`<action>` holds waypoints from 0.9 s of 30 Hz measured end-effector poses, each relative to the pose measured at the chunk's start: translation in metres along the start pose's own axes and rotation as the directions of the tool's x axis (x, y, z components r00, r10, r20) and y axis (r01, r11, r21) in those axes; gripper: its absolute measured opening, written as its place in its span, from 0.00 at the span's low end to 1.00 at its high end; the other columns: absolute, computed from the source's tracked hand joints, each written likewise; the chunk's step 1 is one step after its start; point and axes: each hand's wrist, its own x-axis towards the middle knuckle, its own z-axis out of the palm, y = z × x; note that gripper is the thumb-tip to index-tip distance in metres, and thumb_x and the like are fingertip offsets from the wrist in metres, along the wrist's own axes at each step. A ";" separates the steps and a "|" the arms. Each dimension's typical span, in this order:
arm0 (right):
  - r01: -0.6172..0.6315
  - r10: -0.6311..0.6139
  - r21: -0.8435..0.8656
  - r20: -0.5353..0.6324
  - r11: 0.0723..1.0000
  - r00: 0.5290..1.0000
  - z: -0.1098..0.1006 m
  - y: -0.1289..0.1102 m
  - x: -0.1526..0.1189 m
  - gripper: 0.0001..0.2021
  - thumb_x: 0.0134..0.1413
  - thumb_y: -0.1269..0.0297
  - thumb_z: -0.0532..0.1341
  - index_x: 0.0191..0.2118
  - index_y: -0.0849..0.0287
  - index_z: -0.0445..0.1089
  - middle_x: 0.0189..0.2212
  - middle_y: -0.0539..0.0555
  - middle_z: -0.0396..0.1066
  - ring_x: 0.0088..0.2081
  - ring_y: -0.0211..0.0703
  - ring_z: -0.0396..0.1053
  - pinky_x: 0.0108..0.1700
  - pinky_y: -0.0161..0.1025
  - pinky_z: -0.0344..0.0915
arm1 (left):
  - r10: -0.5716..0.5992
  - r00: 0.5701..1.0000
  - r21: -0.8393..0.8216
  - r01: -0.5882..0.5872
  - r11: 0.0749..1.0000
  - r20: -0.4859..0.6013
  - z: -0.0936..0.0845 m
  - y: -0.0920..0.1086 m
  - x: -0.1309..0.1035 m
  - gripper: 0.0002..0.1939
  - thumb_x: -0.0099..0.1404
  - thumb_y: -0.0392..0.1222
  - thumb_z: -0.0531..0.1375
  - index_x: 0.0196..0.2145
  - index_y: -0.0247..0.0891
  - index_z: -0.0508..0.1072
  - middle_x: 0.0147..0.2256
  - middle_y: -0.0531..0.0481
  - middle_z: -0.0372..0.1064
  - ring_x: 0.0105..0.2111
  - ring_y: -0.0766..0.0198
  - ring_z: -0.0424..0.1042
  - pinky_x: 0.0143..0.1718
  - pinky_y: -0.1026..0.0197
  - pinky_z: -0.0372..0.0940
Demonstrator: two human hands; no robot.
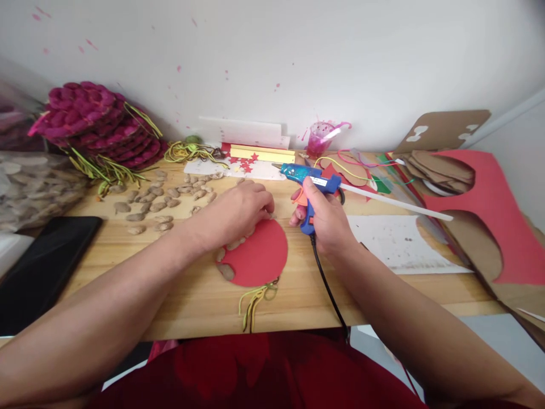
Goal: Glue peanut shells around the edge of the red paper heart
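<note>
A round red disc (264, 255) lies on the wooden table, with several peanuts (225, 271) along its left edge and yellow-green strings (254, 301) at its near edge. My left hand (242, 213) is at the disc's upper left edge, fingers bent down and pressed together; what they hold, if anything, is hidden. My right hand (326, 218) grips a blue glue gun (310, 196), its nozzle pointing left above the table beyond the disc. A long white glue stick (395, 201) sticks out of its back.
Loose peanuts (157, 206) lie left of my left hand. Pink peanut discs (102, 125) are stacked at the back left, near a black tablet (46, 272). A pink-stained cup (319, 139) stands by the wall. Red sheet (506, 227) and cardboard are at right.
</note>
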 end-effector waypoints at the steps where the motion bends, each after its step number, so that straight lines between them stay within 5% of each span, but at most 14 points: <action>1: -0.003 0.003 0.009 0.002 1.000 1.000 0.000 0.000 0.000 0.26 0.51 0.36 0.68 0.27 0.56 0.69 0.15 0.44 0.61 0.17 0.35 0.62 0.24 0.35 0.66 | -0.022 1.000 0.006 0.022 1.000 -0.018 -0.001 -0.002 0.000 0.10 0.68 0.33 0.56 0.39 0.35 0.78 0.40 0.43 0.75 0.42 0.55 0.72 0.45 0.55 0.66; 12: -0.006 0.006 0.010 0.007 1.000 1.000 -0.001 0.001 0.000 0.26 0.51 0.36 0.69 0.27 0.57 0.71 0.14 0.44 0.62 0.17 0.34 0.64 0.23 0.33 0.65 | -0.148 0.985 0.117 0.158 0.980 -0.089 0.004 -0.020 0.006 0.13 0.71 0.36 0.56 0.45 0.35 0.80 0.41 0.41 0.79 0.44 0.53 0.75 0.47 0.54 0.68; 20: 0.056 -0.056 -0.004 -0.013 0.998 0.998 -0.002 0.000 0.001 0.24 0.46 0.39 0.73 0.28 0.58 0.72 0.14 0.46 0.64 0.18 0.36 0.66 0.23 0.34 0.68 | -0.078 0.989 0.170 0.099 0.980 -0.124 -0.017 0.012 -0.002 0.14 0.73 0.43 0.59 0.36 0.33 0.81 0.36 0.40 0.78 0.38 0.55 0.76 0.40 0.56 0.67; 23: 0.087 -0.087 -0.002 0.002 0.996 0.996 -0.004 0.001 0.004 0.23 0.49 0.40 0.71 0.29 0.58 0.74 0.14 0.46 0.63 0.18 0.36 0.66 0.23 0.33 0.68 | -0.118 0.984 0.182 0.142 0.973 -0.134 -0.033 0.014 -0.016 0.19 0.74 0.47 0.57 0.31 0.33 0.79 0.32 0.41 0.78 0.35 0.55 0.76 0.37 0.56 0.66; 27: 0.080 -0.080 0.003 -0.007 0.997 0.997 -0.005 0.002 0.004 0.23 0.48 0.41 0.72 0.28 0.58 0.74 0.14 0.46 0.64 0.18 0.36 0.67 0.23 0.33 0.68 | -0.256 0.926 0.055 0.281 0.958 -0.276 -0.054 -0.014 -0.064 0.15 0.73 0.41 0.57 0.34 0.35 0.81 0.34 0.44 0.80 0.34 0.59 0.76 0.38 0.59 0.66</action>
